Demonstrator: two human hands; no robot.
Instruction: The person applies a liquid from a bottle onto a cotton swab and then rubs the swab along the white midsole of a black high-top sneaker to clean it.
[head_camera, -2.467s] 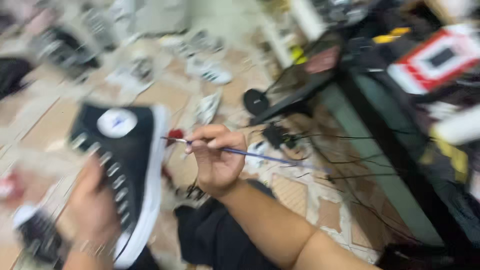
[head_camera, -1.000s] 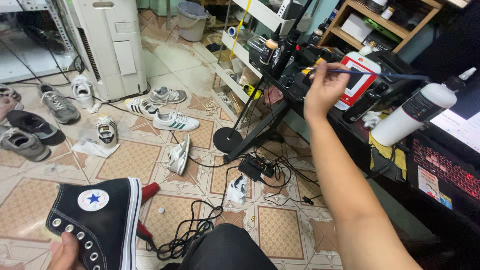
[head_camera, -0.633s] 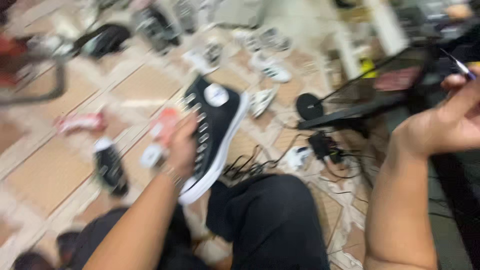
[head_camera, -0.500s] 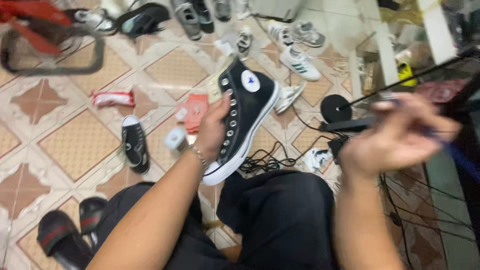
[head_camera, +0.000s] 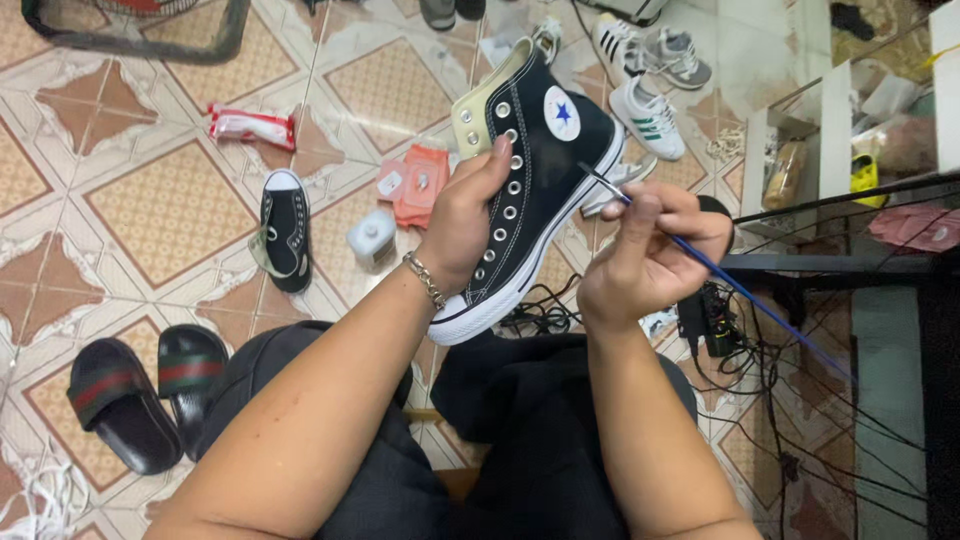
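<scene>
The left hand (head_camera: 462, 222) grips the black high-top shoe (head_camera: 530, 180) by its laced front, long axis slanting up and away. Just right of it, the right hand (head_camera: 645, 262) pinches a thin paintbrush (head_camera: 720, 280), bristles touching the white sole edge.

Looks like a small home-run shoe cleaning or repair workshop. Patterned beige-and-white ceramic floor tiles (head_camera: 170, 215) littered with footwear: white sneakers with green stripes (head_camera: 648, 118), a small black canvas low-top shoe (head_camera: 284, 228), black rubber slides with red-green bands (head_camera: 150, 390). Small white plastic bottle (head_camera: 371, 238) and orange packets (head_camera: 418, 188) on floor. Tangled black cables (head_camera: 770, 370), white shelving unit (head_camera: 800, 150) at right.
</scene>
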